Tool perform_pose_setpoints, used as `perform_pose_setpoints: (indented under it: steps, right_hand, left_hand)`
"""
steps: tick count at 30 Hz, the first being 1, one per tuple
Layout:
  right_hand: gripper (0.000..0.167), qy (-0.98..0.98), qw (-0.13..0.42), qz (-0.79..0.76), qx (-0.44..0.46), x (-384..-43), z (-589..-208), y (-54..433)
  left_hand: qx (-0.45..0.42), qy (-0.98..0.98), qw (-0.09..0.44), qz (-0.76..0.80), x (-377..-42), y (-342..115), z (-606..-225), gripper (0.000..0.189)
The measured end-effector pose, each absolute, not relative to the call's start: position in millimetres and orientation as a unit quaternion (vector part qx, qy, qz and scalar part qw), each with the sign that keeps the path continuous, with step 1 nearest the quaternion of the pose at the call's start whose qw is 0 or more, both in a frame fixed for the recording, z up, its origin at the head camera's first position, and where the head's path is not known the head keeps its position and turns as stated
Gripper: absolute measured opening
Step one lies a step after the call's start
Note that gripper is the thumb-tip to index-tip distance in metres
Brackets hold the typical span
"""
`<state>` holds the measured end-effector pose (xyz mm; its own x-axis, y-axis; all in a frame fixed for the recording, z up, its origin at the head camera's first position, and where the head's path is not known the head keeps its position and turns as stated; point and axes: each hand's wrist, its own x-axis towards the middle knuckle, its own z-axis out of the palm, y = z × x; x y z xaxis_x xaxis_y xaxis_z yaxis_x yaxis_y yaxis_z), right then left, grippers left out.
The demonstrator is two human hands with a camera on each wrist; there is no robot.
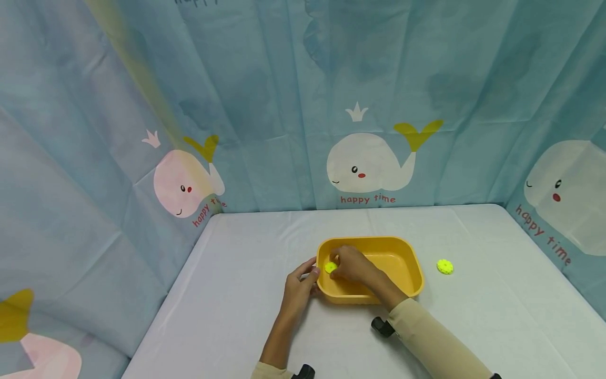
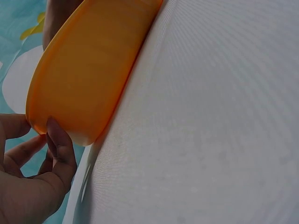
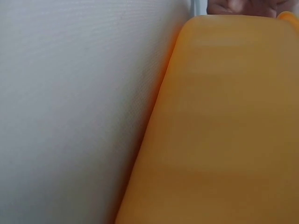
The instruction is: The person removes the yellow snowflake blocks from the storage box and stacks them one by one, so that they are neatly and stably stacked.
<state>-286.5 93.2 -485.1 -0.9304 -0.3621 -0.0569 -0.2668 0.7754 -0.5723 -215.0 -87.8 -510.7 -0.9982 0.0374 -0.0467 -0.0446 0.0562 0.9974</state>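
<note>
A yellow rectangular tray with rounded corners sits on the white-covered table. My left hand holds its left end, with the thumb and fingers about the rim; the left wrist view shows the thumb against the outer wall. Over the near side, my right hand reaches into the tray. Its thumb and fingers pinch a small neon-yellow round piece near the tray's left end. In the right wrist view the tray's side wall hides that hand's fingers.
A second neon-yellow round piece with a bumpy edge lies on the table, right of the tray. Blue curtains printed with whales stand behind the table and along its sides.
</note>
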Motion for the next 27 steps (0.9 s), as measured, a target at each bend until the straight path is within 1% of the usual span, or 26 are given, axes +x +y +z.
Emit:
perform_pose_setpoints:
  steps: [3,6,14,21,27]
  right_hand:
    - [0.033,0.937,0.088,-0.292,-0.169,-286.2,-484.9,93.0]
    - [0.031,0.938,0.091,-0.290,-0.166,-285.5,-484.1,92.8]
    - [0.028,0.941,0.076,-0.282,-0.170,-285.5,-482.8,94.1]
    - [0.023,0.936,0.076,-0.307,-0.156,-285.8,-481.3,96.3]
    - [0.026,0.933,0.075,-0.318,-0.153,-287.1,-480.9,98.0]
  left_hand:
    - [-0.004,0.727,0.030,0.686,-214.9,-87.8,-510.6,0.045]
    - [-0.004,0.725,0.030,0.688,-214.7,-87.7,-510.2,0.045]
    - [-0.001,0.730,0.027,0.683,-214.6,-87.2,-509.3,0.044]
    - [-0.003,0.732,0.027,0.681,-214.1,-88.0,-509.0,0.045]
    - [-0.003,0.732,0.026,0.681,-214.2,-87.9,-508.7,0.046]
